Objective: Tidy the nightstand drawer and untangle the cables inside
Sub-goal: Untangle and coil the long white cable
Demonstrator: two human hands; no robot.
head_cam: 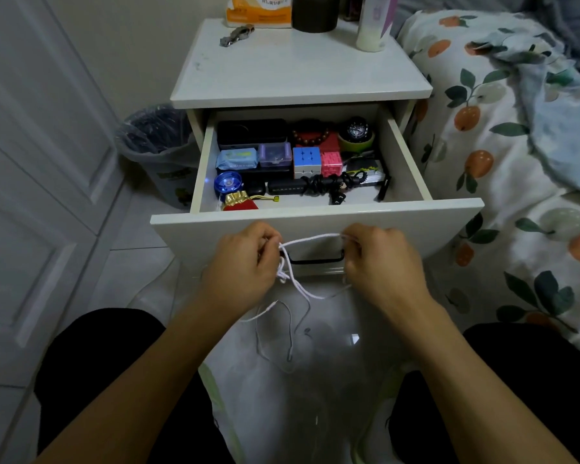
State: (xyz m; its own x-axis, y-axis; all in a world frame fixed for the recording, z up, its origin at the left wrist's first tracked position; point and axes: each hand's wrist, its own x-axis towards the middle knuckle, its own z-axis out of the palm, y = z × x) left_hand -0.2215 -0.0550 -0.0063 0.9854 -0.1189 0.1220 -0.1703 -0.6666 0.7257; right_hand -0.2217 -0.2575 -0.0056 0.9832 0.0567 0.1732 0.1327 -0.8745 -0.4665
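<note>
The white nightstand drawer (315,226) stands pulled out. In front of its black handle (317,259), my left hand (245,262) and my right hand (382,266) each pinch a white cable (310,239). The cable spans between them and hangs down in loops with a knot by the left fingers. Inside the drawer lie a black power strip wrapped in its black cord (315,185), a puzzle cube (306,160), a pink cube (331,164), a blue yo-yo (227,184) and a red pouch (240,202).
A bin lined with a plastic bag (154,142) stands left of the nightstand. A bed with fruit-print bedding (503,162) lies on the right. A tissue pack (258,11), a bottle (372,25) and keys (236,33) sit on the nightstand top (298,68). My knees flank a plastic bag on the floor (302,396).
</note>
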